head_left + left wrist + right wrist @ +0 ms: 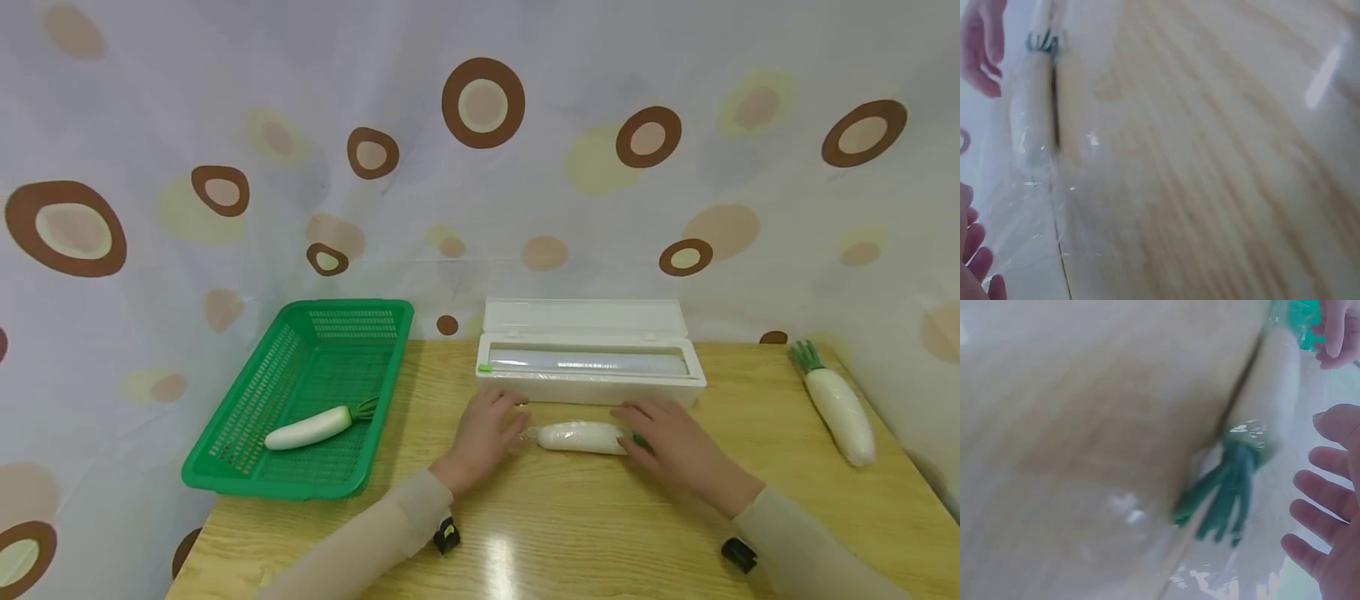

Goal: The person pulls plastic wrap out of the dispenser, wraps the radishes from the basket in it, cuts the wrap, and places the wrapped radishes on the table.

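Note:
A white radish (581, 437) with a green leafy top lies on the table between the two hands, with clear plastic film about it. At its plain end is my left hand (480, 437), fingers loosely bent near the film. My right hand (678, 442) reaches over the leafy end, partly hiding the green stems (1225, 487). In the right wrist view its fingers (1322, 487) are spread and hold nothing. The left wrist view shows the clear film (1029, 194) stretching past the radish beside the left fingers (979, 262).
Behind the radish stands a white cling film box (592, 392), lid up, with a film roll (585, 362) inside. A green basket (386, 375) on the left holds a bare radish (309, 429). Another radish (840, 412), shiny as if wrapped, lies at the table's right side.

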